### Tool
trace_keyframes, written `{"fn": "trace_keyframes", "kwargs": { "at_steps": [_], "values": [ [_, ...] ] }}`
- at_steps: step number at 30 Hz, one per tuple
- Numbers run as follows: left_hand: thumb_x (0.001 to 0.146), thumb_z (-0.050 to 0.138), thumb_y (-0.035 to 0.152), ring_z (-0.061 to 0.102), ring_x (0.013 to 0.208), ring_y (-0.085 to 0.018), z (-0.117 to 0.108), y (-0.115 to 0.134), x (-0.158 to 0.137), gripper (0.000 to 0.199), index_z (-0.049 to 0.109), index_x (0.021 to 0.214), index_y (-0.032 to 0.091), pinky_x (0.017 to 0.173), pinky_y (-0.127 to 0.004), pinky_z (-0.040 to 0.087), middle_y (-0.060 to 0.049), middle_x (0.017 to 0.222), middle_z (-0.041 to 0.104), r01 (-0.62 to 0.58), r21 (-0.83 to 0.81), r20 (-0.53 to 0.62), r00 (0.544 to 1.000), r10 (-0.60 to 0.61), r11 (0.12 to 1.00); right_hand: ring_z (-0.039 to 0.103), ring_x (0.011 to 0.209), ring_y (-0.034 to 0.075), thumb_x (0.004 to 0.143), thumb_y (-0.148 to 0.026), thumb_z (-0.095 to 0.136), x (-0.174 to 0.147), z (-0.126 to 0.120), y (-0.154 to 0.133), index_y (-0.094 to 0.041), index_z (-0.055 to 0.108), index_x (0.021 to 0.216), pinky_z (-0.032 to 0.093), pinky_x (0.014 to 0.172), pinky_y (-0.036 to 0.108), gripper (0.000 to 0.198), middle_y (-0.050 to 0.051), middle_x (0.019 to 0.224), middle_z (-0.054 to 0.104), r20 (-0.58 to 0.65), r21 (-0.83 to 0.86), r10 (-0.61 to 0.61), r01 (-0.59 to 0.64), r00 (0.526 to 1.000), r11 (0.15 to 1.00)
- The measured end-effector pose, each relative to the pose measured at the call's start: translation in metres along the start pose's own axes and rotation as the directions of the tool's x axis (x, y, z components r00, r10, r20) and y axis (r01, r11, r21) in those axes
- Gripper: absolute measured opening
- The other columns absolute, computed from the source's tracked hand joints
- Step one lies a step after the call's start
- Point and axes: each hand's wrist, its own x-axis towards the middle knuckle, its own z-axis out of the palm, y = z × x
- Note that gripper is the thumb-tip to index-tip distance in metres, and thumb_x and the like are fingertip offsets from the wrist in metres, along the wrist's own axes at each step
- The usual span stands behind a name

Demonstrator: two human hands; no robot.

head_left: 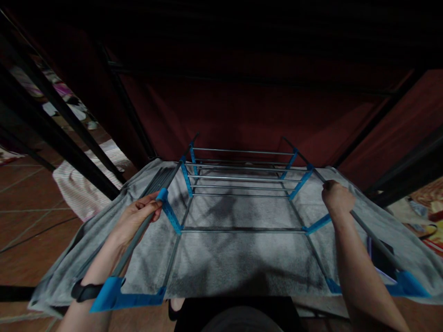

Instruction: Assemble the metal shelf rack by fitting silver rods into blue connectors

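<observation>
A partly built shoe rack (242,230) of thin grey metal tubes and blue plastic brackets lies on a grey cloth. My left hand (140,214) pinches a blue bracket (169,212) with thumb and fingers, where it meets the rack's left upper tube. On the other side, my right hand (338,198) is closed round the right upper tube (367,228). Several cross tubes (242,178) join the two sides at the far end, and one more (238,230) spans the middle. A dark band circles my left wrist.
Loose grey tubes (157,180) lie on the cloth (238,263) left of the rack. A dark flat device (382,256) rests at the right, partly behind the tube. Beyond stand a dark red curtain (238,115) and black bars. A striped cloth (81,184) lies on the tiled floor.
</observation>
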Motion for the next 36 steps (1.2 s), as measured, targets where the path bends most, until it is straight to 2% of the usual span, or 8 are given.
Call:
{"fn": "trace_keyframes", "kwargs": {
  "at_steps": [6, 13, 19, 23, 26, 30, 33, 36],
  "values": [
    [0.071, 0.081, 0.038, 0.041, 0.053, -0.011, -0.003, -0.005, 0.0, 0.061, 0.065, 0.124, 0.012, 0.051, -0.022, 0.032, 0.004, 0.055, 0.054, 0.001, 0.0, -0.024, 1.0, -0.001, 1.0, 0.068, 0.113, 0.042, 0.103, -0.037, 0.037, -0.001, -0.004, -0.005, -0.014, 0.067, 0.131, 0.05, 0.085, 0.045, 0.047, 0.029, 0.111, 0.07, 0.076, -0.042, 0.037, -0.034, 0.996, 0.999],
    [0.065, 0.085, 0.041, 0.046, 0.053, -0.012, -0.005, -0.003, -0.005, 0.047, 0.072, 0.101, 0.014, 0.051, -0.023, 0.037, 0.001, 0.057, 0.056, 0.054, 0.019, -0.015, 0.998, -0.054, 0.998, 0.068, 0.11, 0.042, 0.103, -0.042, 0.036, -0.005, -0.001, -0.009, -0.011, 0.067, 0.131, 0.047, 0.083, 0.045, 0.052, 0.031, 0.108, 0.07, 0.016, -0.067, 0.029, -0.028, 0.999, 0.997],
    [0.071, 0.081, 0.038, 0.045, 0.053, -0.01, -0.003, -0.006, -0.009, 0.058, 0.066, 0.12, 0.011, 0.051, -0.02, 0.036, 0.003, 0.059, 0.057, 0.059, -0.034, -0.015, 0.998, -0.059, 0.998, 0.067, 0.11, 0.04, 0.101, -0.041, 0.04, -0.007, 0.004, -0.007, -0.012, 0.064, 0.133, 0.046, 0.084, 0.046, 0.049, 0.028, 0.115, 0.067, 0.032, -0.065, 0.016, -0.014, 0.999, 0.998],
    [0.076, 0.079, 0.044, 0.047, 0.055, -0.01, -0.008, -0.014, -0.01, 0.059, 0.065, 0.123, 0.011, 0.05, -0.019, 0.037, 0.002, 0.063, 0.058, 0.05, -0.062, 0.017, 0.999, -0.049, 0.997, 0.061, 0.117, 0.04, 0.099, -0.038, 0.046, -0.004, 0.016, 0.002, -0.009, 0.059, 0.139, 0.045, 0.089, 0.048, 0.051, 0.029, 0.128, 0.062, -0.125, -0.022, -0.143, 0.142, 0.982, 0.99],
    [0.079, 0.076, 0.05, 0.048, 0.057, -0.01, -0.013, -0.022, -0.009, 0.057, 0.067, 0.121, 0.013, 0.051, -0.019, 0.039, 0.002, 0.064, 0.057, 0.024, -0.088, -0.023, 0.999, -0.026, 0.996, 0.055, 0.123, 0.04, 0.095, -0.039, 0.051, -0.012, 0.033, 0.004, -0.006, 0.061, 0.136, 0.043, 0.096, 0.05, 0.053, 0.028, 0.137, 0.057, -0.344, 0.096, -0.281, 0.331, 0.896, 0.939],
    [0.073, 0.079, 0.052, 0.049, 0.055, -0.011, -0.029, -0.048, -0.006, 0.054, 0.07, 0.109, 0.014, 0.051, -0.02, 0.04, 0.002, 0.063, 0.058, 0.028, -0.044, -0.118, 0.992, -0.033, 0.999, 0.057, 0.122, 0.032, 0.097, -0.033, 0.045, -0.069, 0.071, -0.01, -0.014, 0.067, 0.127, 0.044, 0.103, 0.049, 0.042, 0.018, 0.131, 0.063, -0.487, 0.38, -0.383, 0.585, 0.785, 0.716],
    [0.066, 0.081, 0.053, 0.049, 0.053, -0.012, -0.051, -0.085, -0.002, 0.055, 0.07, 0.101, 0.012, 0.049, -0.022, 0.04, 0.001, 0.063, 0.059, 0.066, 0.074, -0.222, 0.974, -0.048, 0.995, 0.061, 0.117, 0.027, 0.099, -0.028, 0.042, -0.142, 0.113, -0.016, -0.021, 0.068, 0.121, 0.049, 0.1, 0.047, 0.034, 0.012, 0.123, 0.067, -0.388, 0.495, -0.542, 0.665, 0.745, 0.56],
    [0.074, 0.071, 0.052, 0.056, 0.057, -0.016, -0.078, -0.125, 0.001, 0.05, 0.071, 0.101, 0.01, 0.052, -0.026, 0.045, -0.004, 0.07, 0.065, 0.114, 0.309, -0.34, 0.94, -0.002, 0.944, 0.065, 0.111, 0.025, 0.099, -0.022, 0.042, -0.21, 0.161, -0.006, -0.024, 0.067, 0.119, 0.053, 0.096, 0.044, 0.032, 0.009, 0.118, 0.07, -0.278, 0.523, -0.697, 0.713, 0.661, 0.467]
  ]
}}
